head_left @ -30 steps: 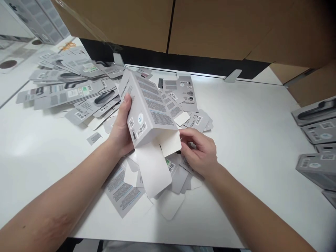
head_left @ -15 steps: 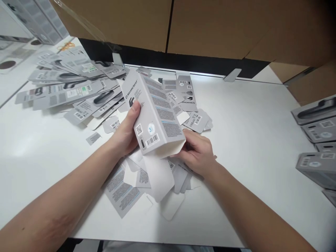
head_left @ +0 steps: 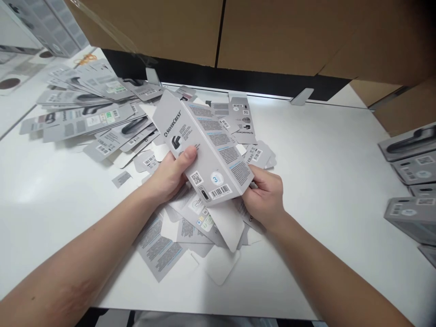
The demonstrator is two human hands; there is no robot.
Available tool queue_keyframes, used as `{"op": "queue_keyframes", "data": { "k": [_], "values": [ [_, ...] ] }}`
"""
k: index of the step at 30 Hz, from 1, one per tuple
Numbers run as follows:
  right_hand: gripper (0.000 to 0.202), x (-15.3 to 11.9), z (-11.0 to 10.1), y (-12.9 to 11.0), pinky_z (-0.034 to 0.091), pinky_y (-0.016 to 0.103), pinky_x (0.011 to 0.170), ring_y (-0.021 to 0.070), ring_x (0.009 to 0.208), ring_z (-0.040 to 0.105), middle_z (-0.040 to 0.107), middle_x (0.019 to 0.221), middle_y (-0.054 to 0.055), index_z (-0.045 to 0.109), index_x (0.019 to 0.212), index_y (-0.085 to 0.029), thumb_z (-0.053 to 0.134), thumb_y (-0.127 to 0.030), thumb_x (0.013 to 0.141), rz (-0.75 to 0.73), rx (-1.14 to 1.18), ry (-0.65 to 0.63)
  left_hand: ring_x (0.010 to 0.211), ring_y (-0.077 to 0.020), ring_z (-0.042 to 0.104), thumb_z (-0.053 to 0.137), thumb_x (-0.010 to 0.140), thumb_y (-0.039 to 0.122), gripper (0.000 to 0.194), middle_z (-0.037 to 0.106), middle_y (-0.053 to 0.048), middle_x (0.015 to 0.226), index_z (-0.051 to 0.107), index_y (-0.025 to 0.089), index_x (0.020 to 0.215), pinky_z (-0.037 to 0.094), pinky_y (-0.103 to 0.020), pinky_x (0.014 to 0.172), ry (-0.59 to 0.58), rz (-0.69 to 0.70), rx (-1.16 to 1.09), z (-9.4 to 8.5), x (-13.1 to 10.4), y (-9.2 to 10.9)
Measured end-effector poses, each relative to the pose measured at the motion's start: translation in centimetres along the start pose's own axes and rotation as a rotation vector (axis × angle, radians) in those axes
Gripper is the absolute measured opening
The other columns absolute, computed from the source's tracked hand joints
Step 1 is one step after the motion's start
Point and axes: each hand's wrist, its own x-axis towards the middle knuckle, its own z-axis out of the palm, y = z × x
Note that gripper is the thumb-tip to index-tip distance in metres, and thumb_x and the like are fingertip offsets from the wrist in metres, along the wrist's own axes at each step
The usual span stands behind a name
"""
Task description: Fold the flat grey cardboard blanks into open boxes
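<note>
A grey printed cardboard box (head_left: 207, 150) is held tilted above a heap of flat cartons, its near end showing a loose white flap (head_left: 228, 222) that hangs down. My left hand (head_left: 173, 175) grips the box's left side, thumb lying on the front face. At the lower right corner, my right hand (head_left: 265, 193) is closed on the edge, its fingertips hidden behind the cardboard. Beneath lie loose flattened cartons (head_left: 158, 252), some print side up and some showing white inner flaps.
Fanned stacks of flat cartons (head_left: 98, 116) cover the table's left side. Several formed boxes (head_left: 413, 218) stand at the right edge. Large brown cardboard boxes (head_left: 265, 36) form a wall at the back, with white clips (head_left: 302, 96) below. An orange band (head_left: 85, 60) lies far left.
The box has shifted right and turned slightly, and its near end looks more closed up. My left thumb sits lower on the face. My right hand has moved a little right with it.
</note>
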Motion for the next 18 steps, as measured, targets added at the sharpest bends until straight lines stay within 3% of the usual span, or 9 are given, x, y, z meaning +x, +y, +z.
{"op": "queue_keyframes", "data": {
  "k": [11, 13, 16, 18],
  "values": [
    [0.052, 0.1, 0.0, -0.1, 0.034, 0.030, 0.047, 0.0139, 0.054, 0.035, 0.040, 0.057, -0.005, 0.053, 0.061, -0.027, 0.083, -0.037, 0.103, -0.012, -0.035, 0.033, 0.158, -0.0525, 0.069, 0.097, 0.090, 0.080, 0.092, 0.087, -0.014, 0.146, 0.070, 0.029, 0.161, 0.062, -0.065, 0.129, 0.006, 0.021, -0.004, 0.3, 0.0, -0.1],
    [0.048, 0.1, 0.0, -0.2, 0.036, 0.030, 0.047, 0.0139, 0.053, 0.038, 0.045, 0.057, -0.005, 0.060, 0.064, -0.027, 0.084, -0.039, 0.103, -0.012, -0.029, 0.029, 0.163, -0.0513, 0.065, 0.091, 0.095, 0.082, 0.085, 0.086, -0.014, 0.148, 0.073, 0.027, 0.156, 0.058, -0.065, 0.133, 0.018, 0.017, -0.016, 0.5, 0.1, 0.2],
    [0.032, 0.0, 0.0, -0.2, 0.042, 0.030, 0.050, 0.0140, 0.053, 0.049, 0.065, 0.064, -0.003, 0.077, 0.079, -0.026, 0.087, -0.042, 0.104, 0.008, -0.008, -0.027, 0.170, -0.0494, 0.058, 0.079, 0.102, 0.086, 0.080, 0.083, -0.014, 0.156, 0.077, 0.024, 0.151, 0.052, -0.062, 0.139, 0.065, 0.056, -0.055, 0.8, 0.3, 0.8],
    [0.032, -0.1, 0.0, -0.1, 0.042, 0.030, 0.050, 0.0137, 0.054, 0.053, 0.070, 0.068, -0.001, 0.080, 0.082, -0.025, 0.087, -0.046, 0.106, 0.030, -0.001, -0.090, 0.173, -0.0472, 0.054, 0.070, 0.107, 0.088, 0.080, 0.079, -0.013, 0.164, 0.076, 0.024, 0.154, 0.050, -0.060, 0.141, 0.093, 0.106, -0.077, 1.0, 0.4, 1.1]
  ]
}}
